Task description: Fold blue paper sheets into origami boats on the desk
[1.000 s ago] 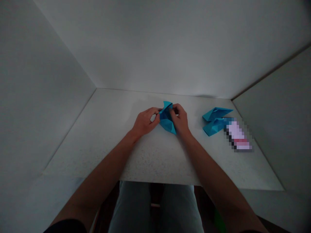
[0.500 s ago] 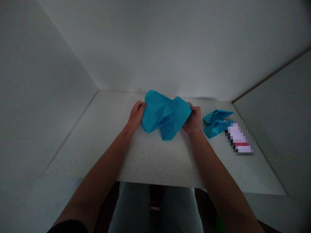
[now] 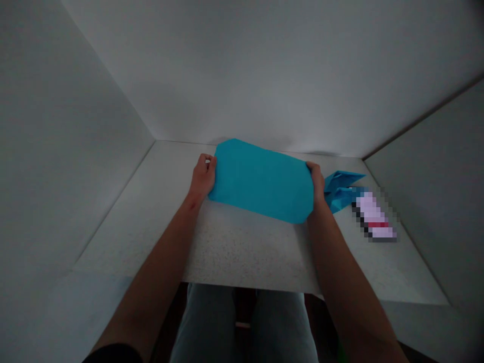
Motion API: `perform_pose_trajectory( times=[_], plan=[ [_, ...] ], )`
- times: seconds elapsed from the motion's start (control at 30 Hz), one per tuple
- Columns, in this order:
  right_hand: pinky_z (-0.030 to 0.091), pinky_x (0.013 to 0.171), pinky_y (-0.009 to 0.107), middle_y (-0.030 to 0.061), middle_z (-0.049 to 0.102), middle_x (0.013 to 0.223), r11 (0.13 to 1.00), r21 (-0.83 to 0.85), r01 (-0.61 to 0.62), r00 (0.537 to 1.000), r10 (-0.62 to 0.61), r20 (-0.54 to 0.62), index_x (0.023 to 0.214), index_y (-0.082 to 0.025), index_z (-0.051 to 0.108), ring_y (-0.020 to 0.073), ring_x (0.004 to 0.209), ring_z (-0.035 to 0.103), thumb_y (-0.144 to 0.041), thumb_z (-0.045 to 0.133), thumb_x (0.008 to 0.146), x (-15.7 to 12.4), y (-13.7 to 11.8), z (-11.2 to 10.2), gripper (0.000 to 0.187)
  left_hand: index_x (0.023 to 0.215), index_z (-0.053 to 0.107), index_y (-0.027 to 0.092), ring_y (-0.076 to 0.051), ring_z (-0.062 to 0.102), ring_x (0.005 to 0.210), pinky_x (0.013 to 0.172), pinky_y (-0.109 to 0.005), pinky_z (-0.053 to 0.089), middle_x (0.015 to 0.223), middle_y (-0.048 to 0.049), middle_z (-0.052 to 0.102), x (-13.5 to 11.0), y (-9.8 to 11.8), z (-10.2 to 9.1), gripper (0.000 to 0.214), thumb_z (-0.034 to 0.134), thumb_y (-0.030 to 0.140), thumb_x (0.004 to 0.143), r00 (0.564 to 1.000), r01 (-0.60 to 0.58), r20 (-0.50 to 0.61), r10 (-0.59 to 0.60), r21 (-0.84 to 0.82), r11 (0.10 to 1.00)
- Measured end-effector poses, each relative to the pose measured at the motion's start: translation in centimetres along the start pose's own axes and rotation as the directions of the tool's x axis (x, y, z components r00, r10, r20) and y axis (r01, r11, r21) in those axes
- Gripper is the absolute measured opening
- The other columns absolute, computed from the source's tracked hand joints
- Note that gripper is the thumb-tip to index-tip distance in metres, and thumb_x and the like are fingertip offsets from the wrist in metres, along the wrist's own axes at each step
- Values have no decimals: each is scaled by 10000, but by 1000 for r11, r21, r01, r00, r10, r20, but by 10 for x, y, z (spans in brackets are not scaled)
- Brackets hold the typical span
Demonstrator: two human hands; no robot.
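Observation:
A sheet of blue paper [image 3: 262,180] is stretched flat between both hands above the white table [image 3: 242,247]. My left hand [image 3: 203,176] pinches the sheet's left edge with closed fingers. My right hand [image 3: 316,181] grips the right edge, its fingers mostly hidden behind the paper. The sheet shows faint creases and tilts down toward the right.
Two folded blue paper pieces [image 3: 340,189] lie on the table just right of my right hand. A blurred-out small object [image 3: 374,217] lies beside them. White walls close in the table on the left, back and right. My legs show below the table's front edge.
The small folded blue piece has been pulled open: half a second ago it was a crumpled half-opened sheet, now it is spread wide and flat. Both hands moved apart.

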State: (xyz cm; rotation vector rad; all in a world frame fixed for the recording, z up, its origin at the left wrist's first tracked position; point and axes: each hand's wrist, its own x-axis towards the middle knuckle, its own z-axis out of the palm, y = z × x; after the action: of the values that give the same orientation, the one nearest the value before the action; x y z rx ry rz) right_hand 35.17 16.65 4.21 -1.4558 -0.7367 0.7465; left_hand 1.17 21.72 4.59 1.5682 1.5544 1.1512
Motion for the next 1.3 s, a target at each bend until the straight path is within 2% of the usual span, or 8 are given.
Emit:
perform_pose_trajectory(
  times=[0.17,0.33,0.47,0.57,0.7,1.03,1.2,1.3],
  plan=[
    [390,584,303,-58,453,669,998,-35,47,998,-46,31,767,-262,539,166,654,451,-503,674,859,-4,-1,3,291,984,604,254,-200,623,736,708,-306,420,821,-22,705,2,-3,-14,191,575,434,1041,998,-49,-25,55,180,982],
    [458,719,320,-43,585,804,914,-203,350,937,-342,77,873,-266,608,173,715,495,-384,782,787,-8,-3,1,228,890,732,257,-188,569,663,675,-287,395,734,-14,683,8,-11,-24,183,754,436,922,990,-138,17,139,303,943],
    [506,946,434,46,734,1039,744,-289,603,787,-496,366,1048,-269,719,250,918,630,-408,774,862,-21,-10,7,239,894,782,262,-190,598,720,723,-294,453,835,-32,719,9,-10,-23,155,799,416,882,938,-326,212,274,278,903],
    [434,1121,529,88,778,1259,611,-298,733,586,-346,733,1181,-289,774,319,1178,685,-512,689,975,-41,-11,21,315,994,792,241,-213,643,878,875,-336,506,1070,-79,738,5,-3,-17,173,788,375,886,906,-416,208,368,291,861],
    [289,1256,580,71,577,1639,441,-276,854,377,-158,913,1503,-328,652,354,1517,508,-586,587,1045,-67,-3,40,530,1022,767,210,-258,659,978,1010,-421,494,1079,-103,729,-7,8,-4,166,697,347,962,928,-372,123,352,388,843],
    [396,1150,617,212,646,1466,282,-490,825,543,-151,826,1568,-220,593,446,1328,578,-840,534,965,-78,-1,48,867,1597,525,183,-415,386,1582,1303,-576,297,1706,-189,447,-34,-2,24,799,655,655,966,845,-476,491,211,511,716],
    [300,1280,588,161,536,1646,293,-432,853,490,-162,857,1644,-236,500,393,1505,489,-784,399,1049,-74,8,48,816,1698,392,209,-324,200,1695,1391,-517,123,1791,-108,334,-34,-4,29,786,513,631,1046,703,-618,672,235,412,670],
    [208,1341,592,170,367,1765,264,-435,861,474,-106,874,1710,-199,392,403,1601,388,-873,454,976,-72,15,47,998,1686,420,222,-274,237,1689,1395,-489,135,1779,-81,367,-32,-5,30,678,403,563,1100,691,-628,678,252,390,674]
  ],
)
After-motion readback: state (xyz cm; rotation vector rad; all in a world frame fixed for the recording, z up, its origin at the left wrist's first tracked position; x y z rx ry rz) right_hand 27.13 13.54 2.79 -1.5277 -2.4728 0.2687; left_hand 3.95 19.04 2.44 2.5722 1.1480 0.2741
